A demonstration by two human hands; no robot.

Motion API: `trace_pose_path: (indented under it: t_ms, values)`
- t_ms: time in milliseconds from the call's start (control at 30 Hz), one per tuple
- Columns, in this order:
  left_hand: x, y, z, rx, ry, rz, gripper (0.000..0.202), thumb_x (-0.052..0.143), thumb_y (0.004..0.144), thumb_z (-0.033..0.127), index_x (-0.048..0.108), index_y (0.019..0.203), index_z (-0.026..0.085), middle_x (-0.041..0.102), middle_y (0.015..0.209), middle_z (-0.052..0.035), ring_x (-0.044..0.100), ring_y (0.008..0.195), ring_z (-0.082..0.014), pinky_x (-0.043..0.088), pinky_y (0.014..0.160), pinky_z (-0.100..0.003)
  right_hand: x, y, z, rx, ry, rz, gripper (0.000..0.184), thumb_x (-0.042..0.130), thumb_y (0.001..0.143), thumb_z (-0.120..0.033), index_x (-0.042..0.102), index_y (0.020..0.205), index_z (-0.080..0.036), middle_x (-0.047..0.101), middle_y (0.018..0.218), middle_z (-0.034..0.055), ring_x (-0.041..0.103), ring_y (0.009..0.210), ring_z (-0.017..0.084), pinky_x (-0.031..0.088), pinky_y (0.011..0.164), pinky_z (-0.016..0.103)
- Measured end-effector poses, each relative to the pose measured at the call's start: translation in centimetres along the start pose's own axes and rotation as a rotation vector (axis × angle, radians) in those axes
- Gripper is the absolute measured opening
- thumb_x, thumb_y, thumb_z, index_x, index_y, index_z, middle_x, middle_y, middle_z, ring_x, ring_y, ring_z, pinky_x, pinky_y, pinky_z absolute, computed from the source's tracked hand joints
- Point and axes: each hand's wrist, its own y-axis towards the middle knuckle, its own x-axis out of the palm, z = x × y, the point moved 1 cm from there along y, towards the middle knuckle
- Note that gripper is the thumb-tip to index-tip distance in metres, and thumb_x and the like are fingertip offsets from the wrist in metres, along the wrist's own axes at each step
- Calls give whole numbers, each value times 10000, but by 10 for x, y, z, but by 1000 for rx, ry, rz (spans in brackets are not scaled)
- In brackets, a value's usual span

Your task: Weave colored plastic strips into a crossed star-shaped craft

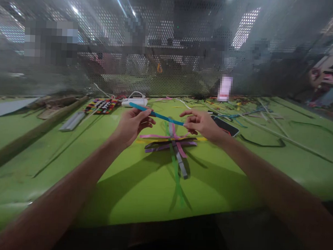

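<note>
A thin blue strip point(156, 113) is stretched between my two hands above the green table point(126, 182). My left hand point(133, 124) pinches it near the middle, its free end pointing up to the left. My right hand point(200, 123) pinches the other end with fingers closed. Below them lies a crossed bundle of coloured strips point(172, 143): pink, purple, black, grey, yellow and green, laid flat on the table.
A black phone point(226, 126) lies just right of my right hand. A multicoloured woven mat point(101, 106) and a white charger box point(134, 101) sit at the back. Loose strips scatter across the right side point(265, 121). A perforated metal screen point(168, 74) closes the far edge.
</note>
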Motion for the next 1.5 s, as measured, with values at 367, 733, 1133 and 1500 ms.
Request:
trace_pose_path:
  t_ms: [367,733,1133,1500]
  values:
    - [9,-8,-12,47,207,-240,500,970,790,606,811,911,148,831,844,-100,790,693,-216,656,614,-314,9,-4,-2,1,-37,-146,386,892,880,-390,779,1179,-175,640,725,-32,541,622,133,406,602,287]
    - [17,-17,-11,21,104,-138,394,849,837,532,739,811,155,839,879,-128,708,584,-164,601,556,-295,16,-9,-7,10,-66,-79,332,778,932,-303,742,1240,-183,429,672,-93,378,600,117,259,601,292]
    - [22,-28,2,165,227,-239,358,929,820,476,787,921,163,762,735,-34,725,577,-173,648,581,-301,21,-10,-6,20,-116,-107,255,764,878,-321,790,1090,-183,500,675,-70,376,608,114,280,605,281]
    - [25,-31,-10,207,378,-293,275,874,868,426,820,968,177,814,839,-73,783,729,-203,646,635,-276,24,-14,-9,-53,-99,-176,292,845,896,-391,788,1086,-176,540,688,-61,436,620,110,326,612,271]
